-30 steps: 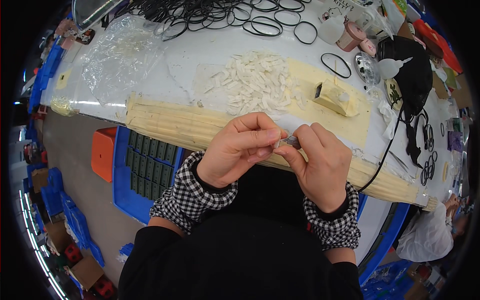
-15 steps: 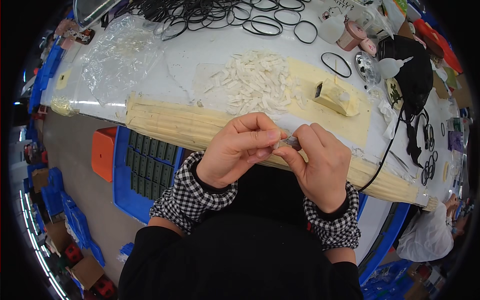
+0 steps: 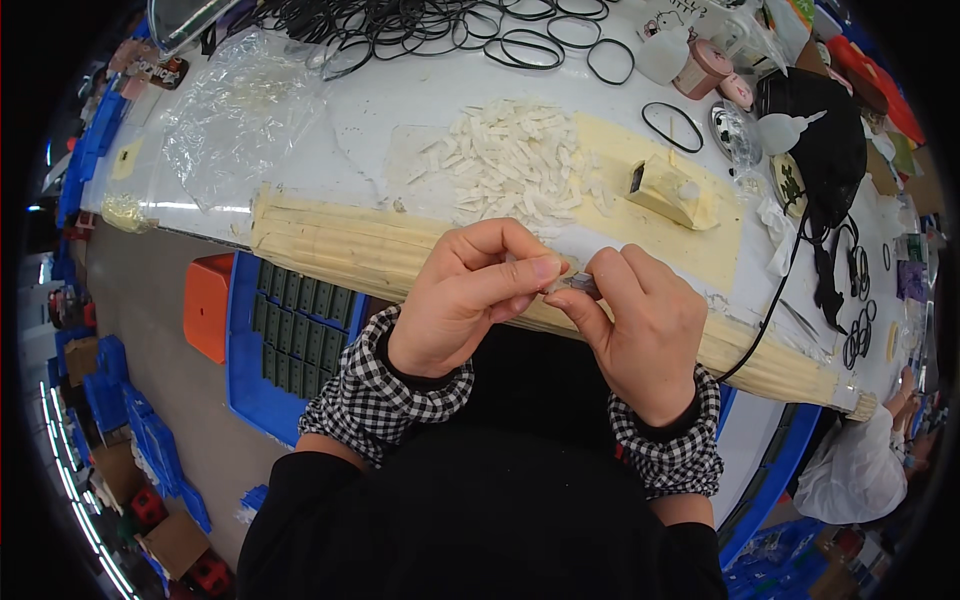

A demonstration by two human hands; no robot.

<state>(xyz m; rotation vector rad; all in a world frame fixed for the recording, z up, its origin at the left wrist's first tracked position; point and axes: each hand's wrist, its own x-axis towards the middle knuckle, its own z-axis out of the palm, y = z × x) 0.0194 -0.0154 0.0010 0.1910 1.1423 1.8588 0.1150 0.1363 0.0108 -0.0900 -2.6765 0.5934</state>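
Observation:
Over the table's front edge, my left hand and my right hand meet almost fingertip to fingertip. A small grey piece is pinched between the thumb and forefinger of my right hand. My left thumb and forefinger press together at its left end, on something pale and thin that is mostly hidden by the fingers. Just beyond the hands lies a heap of short white strips, partly on a clear sheet and partly on a yellow sheet.
A yellow-wrapped block sits on the yellow sheet. Black rings are heaped at the back, with crumpled clear plastic left of them. A black bag and cord lie right. Below left are a blue crate and an orange stool.
Both hands stay almost in place. My left fingers have shifted slightly upward, and less of the pale bit between the fingertips shows. The right hand has turned a little.

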